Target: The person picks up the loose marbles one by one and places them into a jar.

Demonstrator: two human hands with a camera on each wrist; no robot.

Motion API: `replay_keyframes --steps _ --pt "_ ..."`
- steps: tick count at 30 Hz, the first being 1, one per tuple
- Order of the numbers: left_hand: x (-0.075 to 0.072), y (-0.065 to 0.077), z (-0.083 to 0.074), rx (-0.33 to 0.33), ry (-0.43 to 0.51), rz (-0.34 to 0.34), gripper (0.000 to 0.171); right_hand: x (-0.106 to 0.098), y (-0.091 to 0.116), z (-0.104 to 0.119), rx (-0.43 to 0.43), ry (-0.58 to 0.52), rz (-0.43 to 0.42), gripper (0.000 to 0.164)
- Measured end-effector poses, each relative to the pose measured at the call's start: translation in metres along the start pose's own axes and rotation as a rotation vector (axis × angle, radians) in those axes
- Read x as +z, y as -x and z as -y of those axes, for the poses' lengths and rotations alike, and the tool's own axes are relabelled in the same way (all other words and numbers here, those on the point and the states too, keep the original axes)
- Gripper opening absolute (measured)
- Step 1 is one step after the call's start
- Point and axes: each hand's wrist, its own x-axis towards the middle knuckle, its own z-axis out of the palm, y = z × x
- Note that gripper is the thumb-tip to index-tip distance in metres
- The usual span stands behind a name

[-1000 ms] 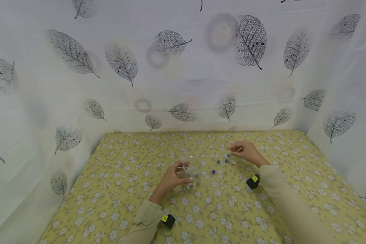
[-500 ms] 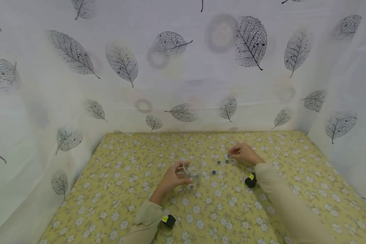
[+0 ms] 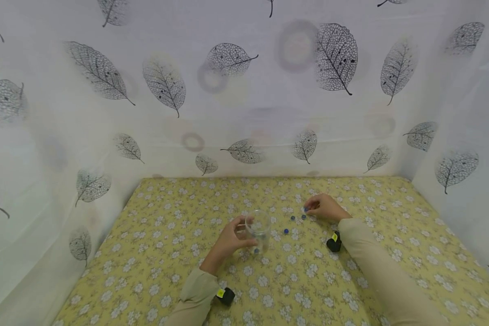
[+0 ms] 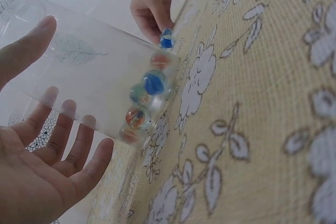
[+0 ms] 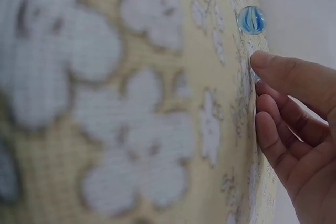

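My left hand (image 3: 229,239) holds a clear plastic cup (image 3: 262,226) standing upright on the cloth, thumb on one side and fingers on the other. In the left wrist view, several glass marbles (image 4: 154,82), blue, orange and green, lie at the cup's bottom. To the right, my right hand (image 3: 325,208) pinches a blue marble (image 3: 306,209) at the cloth between thumb and fingertips; in the right wrist view the fingers mostly hide it. Close by lies a blue-striped clear marble (image 5: 252,20). Two more marbles rest between the hands, the darker blue marble (image 3: 286,231) nearest the cup.
A yellow floral cloth (image 3: 179,271) covers the table. White curtains (image 3: 244,104) printed with leaves hang behind it and at both sides. Each wrist carries a small black camera (image 3: 334,242).
My right hand has come down and slightly left to the farthest marble, and its fingertips have closed around it. The left hand and cup have stayed in place.
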Motion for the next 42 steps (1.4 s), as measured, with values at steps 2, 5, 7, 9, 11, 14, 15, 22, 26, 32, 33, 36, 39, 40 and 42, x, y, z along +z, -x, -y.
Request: replay_keyframes --steps 2,5,7,9,11,14,15,22,26,32,33,36,39,40,42 --pt "0.000 0.000 -0.001 0.000 0.000 -0.001 0.065 0.000 -0.001 -0.001 -0.006 0.000 0.001 0.018" --pt "0.000 0.001 -0.001 0.000 -0.003 -0.004 0.064 0.000 -0.002 -0.002 -0.006 -0.003 0.003 0.016" --pt "0.000 0.001 -0.002 -0.002 -0.007 -0.007 0.064 0.000 -0.003 -0.002 -0.005 -0.009 0.006 0.015" --pt "0.001 0.001 -0.002 -0.001 -0.009 -0.010 0.065 0.001 -0.003 -0.003 -0.004 -0.019 0.008 0.015" --pt "0.001 0.002 -0.002 -0.001 -0.014 -0.012 0.065 0.000 -0.003 -0.003 -0.011 -0.028 0.014 0.014" --pt "0.001 0.002 -0.002 0.003 -0.021 -0.013 0.065 0.000 -0.002 -0.003 -0.015 -0.034 0.015 0.014" --pt "0.002 0.002 -0.002 0.005 -0.023 -0.014 0.065 0.000 -0.002 -0.003 -0.013 -0.036 0.014 0.013" --pt "0.002 0.002 -0.002 0.009 -0.031 -0.014 0.064 -0.001 0.004 0.004 -0.021 -0.018 -0.011 0.014" --pt "0.002 0.002 -0.001 0.010 -0.031 -0.013 0.065 -0.003 0.008 0.006 -0.026 -0.013 -0.024 0.015" --pt "0.001 0.001 0.000 0.019 -0.037 -0.009 0.064 -0.007 0.015 0.008 -0.058 -0.013 -0.036 0.016" --pt "0.001 0.000 0.000 0.020 -0.041 -0.010 0.064 -0.008 0.017 0.009 -0.062 -0.013 -0.037 0.017" --pt "0.001 0.000 0.000 0.024 -0.045 -0.010 0.064 -0.010 0.022 0.014 -0.072 -0.017 -0.042 0.018" --pt "0.001 0.000 0.000 0.025 -0.049 -0.012 0.065 -0.012 0.028 0.019 -0.081 -0.024 -0.046 0.020" --pt "0.001 0.000 -0.001 0.026 -0.048 -0.011 0.065 -0.013 0.030 0.021 -0.086 -0.026 -0.046 0.020" --pt "0.001 0.000 -0.001 0.024 -0.047 -0.012 0.066 -0.014 0.033 0.025 -0.093 -0.028 -0.049 0.021"
